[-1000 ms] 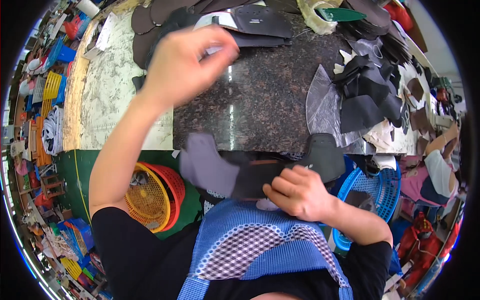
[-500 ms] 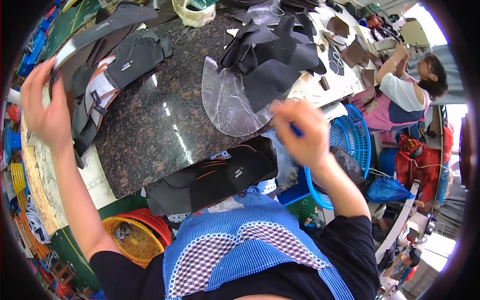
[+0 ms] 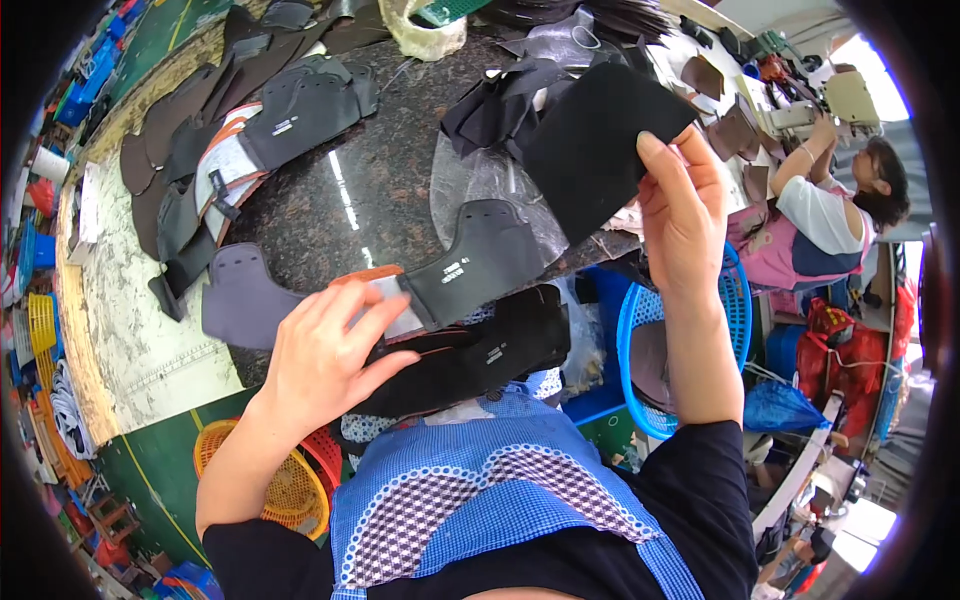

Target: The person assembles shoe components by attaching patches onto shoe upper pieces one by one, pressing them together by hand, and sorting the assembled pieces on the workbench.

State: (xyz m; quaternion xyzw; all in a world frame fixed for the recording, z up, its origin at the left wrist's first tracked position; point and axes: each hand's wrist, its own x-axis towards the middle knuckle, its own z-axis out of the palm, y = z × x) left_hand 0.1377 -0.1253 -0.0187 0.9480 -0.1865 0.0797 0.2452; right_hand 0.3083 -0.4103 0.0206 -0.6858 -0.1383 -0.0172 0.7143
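Observation:
My right hand (image 3: 685,205) pinches the edge of a black sheet piece (image 3: 590,145) between thumb and fingers, lifted above a heap of similar black pieces (image 3: 490,115). My left hand (image 3: 335,345) rests with fingers apart on a flat shoe upper (image 3: 480,262) at the table's near edge. This upper is dark, with eyelet holes at both ends and a pale, orange-edged middle partly covered by my fingers. More uppers (image 3: 500,352) lie in my lap, below the table edge. A stack of uppers (image 3: 310,115) sits at the left of the dark stone slab (image 3: 300,210).
Clear film (image 3: 470,190) lies under the black heap. At my right stands a blue basket (image 3: 735,310); yellow (image 3: 210,440) and red baskets (image 3: 322,450) stand below left. A roll of tape (image 3: 425,30) lies at the back. To the right, a co-worker (image 3: 815,225) sits by a machine.
My left hand has come from the far-left stack to the near edge, where an upper now lies. My right hand has moved right and up, raising a black piece off the heap.

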